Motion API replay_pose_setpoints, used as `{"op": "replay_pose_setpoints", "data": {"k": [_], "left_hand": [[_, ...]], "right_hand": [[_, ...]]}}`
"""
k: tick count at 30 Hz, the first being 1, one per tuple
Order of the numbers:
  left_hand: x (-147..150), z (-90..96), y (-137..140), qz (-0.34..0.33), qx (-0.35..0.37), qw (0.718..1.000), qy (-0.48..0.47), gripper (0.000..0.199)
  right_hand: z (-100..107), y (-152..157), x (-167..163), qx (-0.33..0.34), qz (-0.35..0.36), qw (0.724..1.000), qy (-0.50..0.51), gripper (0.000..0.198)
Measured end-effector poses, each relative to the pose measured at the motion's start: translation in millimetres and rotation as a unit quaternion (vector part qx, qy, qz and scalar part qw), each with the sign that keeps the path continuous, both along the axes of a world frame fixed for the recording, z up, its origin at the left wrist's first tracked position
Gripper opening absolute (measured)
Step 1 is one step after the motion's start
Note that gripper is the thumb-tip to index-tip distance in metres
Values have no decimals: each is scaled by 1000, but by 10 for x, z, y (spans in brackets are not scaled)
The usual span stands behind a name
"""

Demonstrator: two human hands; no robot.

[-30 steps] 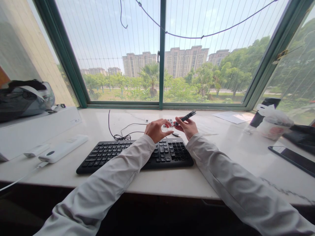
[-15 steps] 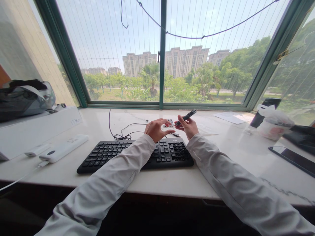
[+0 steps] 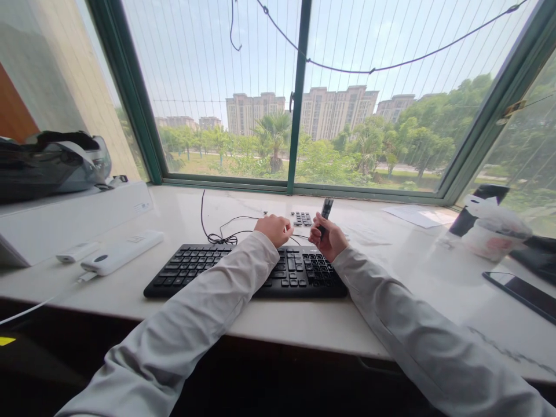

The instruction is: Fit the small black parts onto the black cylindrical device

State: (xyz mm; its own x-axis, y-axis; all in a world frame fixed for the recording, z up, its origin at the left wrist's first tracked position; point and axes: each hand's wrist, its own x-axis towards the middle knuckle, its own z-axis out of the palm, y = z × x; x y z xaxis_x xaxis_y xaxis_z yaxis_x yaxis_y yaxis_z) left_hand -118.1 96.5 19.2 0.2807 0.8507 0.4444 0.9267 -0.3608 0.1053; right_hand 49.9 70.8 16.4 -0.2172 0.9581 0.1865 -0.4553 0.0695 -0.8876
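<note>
The small black tool (image 3: 325, 212) stands nearly upright in the right hand (image 3: 326, 240), its top poking up above the fingers, just past the far edge of the black keyboard (image 3: 243, 271). The right hand is curled around the tool's lower part in a closed grip, with the knuckles facing the camera. The left hand (image 3: 273, 229) sits at about 9 o'clock from the tool, close by but not touching it; its fingers are curled into a loose fist over the keyboard's far edge, and whether it pinches anything cannot be told from here.

A small cluster of loose black keycaps (image 3: 302, 218) lies on the white sill (image 3: 391, 255) between the two hands and slightly beyond them, at roughly 10 o'clock from the tool. The keyboard's black cable (image 3: 217, 231) tangles on the sill at 9 o'clock from the left hand.

Farther out, at 9 o'clock, a white oblong device (image 3: 122, 252) with a cord rests near a white box (image 3: 73, 217), on which a dark helmet (image 3: 52, 165) sits. At 3 o'clock from the tool lie sheets of paper (image 3: 414, 215), and beyond them a crumpled plastic bag (image 3: 493, 226) next to a dark bottle (image 3: 471, 211). A black phone (image 3: 523, 289) lies flat at about 4 o'clock. The green-framed window (image 3: 299, 98) fills the 12 o'clock side.
</note>
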Motion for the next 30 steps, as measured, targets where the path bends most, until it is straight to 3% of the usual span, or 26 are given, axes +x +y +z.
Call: {"op": "replay_pose_setpoints", "data": {"k": [7, 12, 19, 24, 30], "left_hand": [[27, 10, -26, 1, -3, 1000, 2, 33], [25, 3, -25, -1, -7, 1000, -4, 32], [14, -9, -23, -8, -10, 1000, 4, 31], [19, -4, -29, -5, -10, 1000, 0, 29], [29, 10, -48, -9, -19, 1000, -1, 30]], "right_hand": [[-36, -183, -105, 95, 93, 989, -61, 40], [-29, -193, -10, 112, 160, 974, -111, 34], [-31, -240, 3, 143, 210, 952, -168, 42], [-108, -194, 19, 178, 220, 938, -201, 40], [-103, -186, 115, 214, 183, 913, -296, 38]]}}
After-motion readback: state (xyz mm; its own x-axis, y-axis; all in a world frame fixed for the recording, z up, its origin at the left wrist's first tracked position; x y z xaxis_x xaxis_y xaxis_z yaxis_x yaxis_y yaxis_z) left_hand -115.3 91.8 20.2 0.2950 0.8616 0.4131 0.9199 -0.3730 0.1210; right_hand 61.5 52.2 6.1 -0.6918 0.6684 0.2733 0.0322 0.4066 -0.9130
